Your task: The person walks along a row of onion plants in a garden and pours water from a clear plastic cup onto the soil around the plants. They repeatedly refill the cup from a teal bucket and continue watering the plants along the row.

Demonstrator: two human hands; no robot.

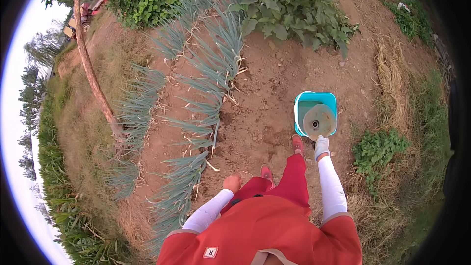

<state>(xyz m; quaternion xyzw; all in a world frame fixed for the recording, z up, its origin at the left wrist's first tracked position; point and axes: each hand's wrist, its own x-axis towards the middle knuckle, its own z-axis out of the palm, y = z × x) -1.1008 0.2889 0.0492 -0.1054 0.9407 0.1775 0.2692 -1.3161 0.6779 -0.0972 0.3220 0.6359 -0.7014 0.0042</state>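
Note:
My right hand [322, 146], in a white glove, is closed on the handle of a round ladle or scoop [319, 119], whose bowl hangs over a turquoise square bucket [325, 97]. Some liquid shows inside the bucket, and its white carrying handle lies along the left rim. My left hand [232, 183], without a glove, is beside my left thigh with its fingers curled; nothing is seen in it. To the left of the bucket grow rows of green onions [206, 117] in brown soil with dark damp patches.
Leafy plants [290, 7] stand beyond the bucket. A wooden pole [92, 66] rises at the left, by another onion row [141, 99]. Dry straw [393, 81] and a low green plant [381, 152] lie to the right. My shoes are close to the bucket's near side.

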